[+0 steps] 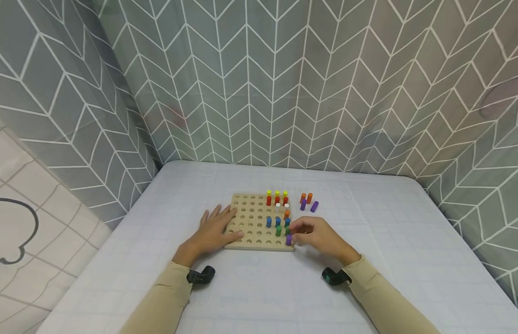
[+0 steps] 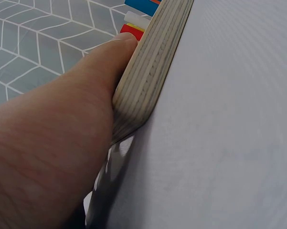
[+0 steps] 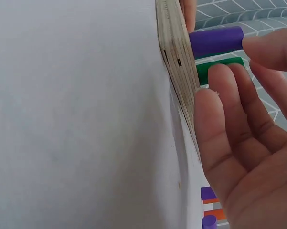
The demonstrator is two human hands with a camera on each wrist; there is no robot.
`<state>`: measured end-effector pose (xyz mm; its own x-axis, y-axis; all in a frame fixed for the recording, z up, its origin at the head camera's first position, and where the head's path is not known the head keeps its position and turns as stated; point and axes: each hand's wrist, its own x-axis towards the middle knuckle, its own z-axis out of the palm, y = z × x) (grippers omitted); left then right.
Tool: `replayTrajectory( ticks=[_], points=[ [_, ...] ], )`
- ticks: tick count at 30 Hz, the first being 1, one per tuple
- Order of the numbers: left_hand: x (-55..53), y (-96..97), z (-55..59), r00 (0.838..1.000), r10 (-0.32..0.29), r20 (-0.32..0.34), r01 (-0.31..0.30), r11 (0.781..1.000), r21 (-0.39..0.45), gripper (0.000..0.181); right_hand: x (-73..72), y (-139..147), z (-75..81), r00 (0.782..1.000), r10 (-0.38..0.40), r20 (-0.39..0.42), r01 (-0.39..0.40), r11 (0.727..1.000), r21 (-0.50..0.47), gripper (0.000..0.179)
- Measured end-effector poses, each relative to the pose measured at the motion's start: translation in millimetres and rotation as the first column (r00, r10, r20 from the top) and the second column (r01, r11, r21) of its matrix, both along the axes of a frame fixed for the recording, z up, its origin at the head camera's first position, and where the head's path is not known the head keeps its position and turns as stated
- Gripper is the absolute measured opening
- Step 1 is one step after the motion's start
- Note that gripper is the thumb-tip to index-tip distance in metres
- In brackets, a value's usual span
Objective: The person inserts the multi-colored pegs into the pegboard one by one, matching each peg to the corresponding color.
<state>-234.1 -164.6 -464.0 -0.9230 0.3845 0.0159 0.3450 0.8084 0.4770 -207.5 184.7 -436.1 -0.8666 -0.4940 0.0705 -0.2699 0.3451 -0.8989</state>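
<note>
A wooden pegboard (image 1: 250, 247) lies on the white table with coloured pegs in its right-hand columns. My left hand (image 1: 217, 229) rests on the board's left side, fingers spread, thumb along the near part. At the near right corner a purple peg (image 1: 288, 240) stands upright in the board. My right hand (image 1: 321, 236) is beside it; in the right wrist view the thumb tip is right at the top of the purple peg (image 3: 217, 41). The other fingers, loosely bent, lie close by a green peg (image 3: 203, 74). Another green peg (image 1: 278, 231) stands to its left.
Farther back on the board are blue pegs (image 1: 269, 221), an orange peg (image 1: 287, 214), white pegs (image 1: 277, 208), red pegs (image 1: 269, 201) and yellow pegs (image 1: 277, 193). Loose orange pegs (image 1: 310, 198) and purple pegs (image 1: 315, 206) lie right of the board. A patterned curtain (image 1: 259, 93) hangs behind.
</note>
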Motion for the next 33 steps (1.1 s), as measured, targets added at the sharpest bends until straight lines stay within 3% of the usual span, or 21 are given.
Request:
replayTrajectory(
  ticks=[6,12,17,21,29,33],
  points=[
    [0.1,-0.2,1.2,1.0,-0.006,0.003,0.006,1.0,-0.005,0.093,-9.8,9,-0.3,0.999,-0.022,0.048,0.022,1.0,0.004,0.023],
    [-1.6,-0.6,0.7,1.0,0.004,-0.005,-0.004,1.0,0.0,0.093,-25.8,22,5.6,0.989,-0.136,0.061,0.136,0.991,0.01,0.027],
    [-3.8,-0.7,-3.5,1.0,-0.005,-0.009,0.005,1.0,-0.012,0.094,-38.9,35,9.8,0.963,-0.259,0.077,0.264,0.963,-0.059,0.031],
    [-3.9,-0.2,-5.1,1.0,-0.004,-0.01,0.004,1.0,-0.009,0.094,-49.6,47,7.7,0.937,-0.347,0.044,0.35,0.933,-0.084,0.031],
    [0.0,-0.5,-2.7,1.0,0.004,-0.001,-0.004,1.0,-0.015,0.094,-60.4,66,0.8,0.88,-0.475,0.007,0.475,0.88,0.013,0.034],
    [0.4,-0.4,-2.7,1.0,0.004,-0.011,-0.004,1.0,-0.01,0.094,-66.2,69,0.0,0.875,-0.485,0.006,0.483,0.872,0.076,0.036]
  ],
)
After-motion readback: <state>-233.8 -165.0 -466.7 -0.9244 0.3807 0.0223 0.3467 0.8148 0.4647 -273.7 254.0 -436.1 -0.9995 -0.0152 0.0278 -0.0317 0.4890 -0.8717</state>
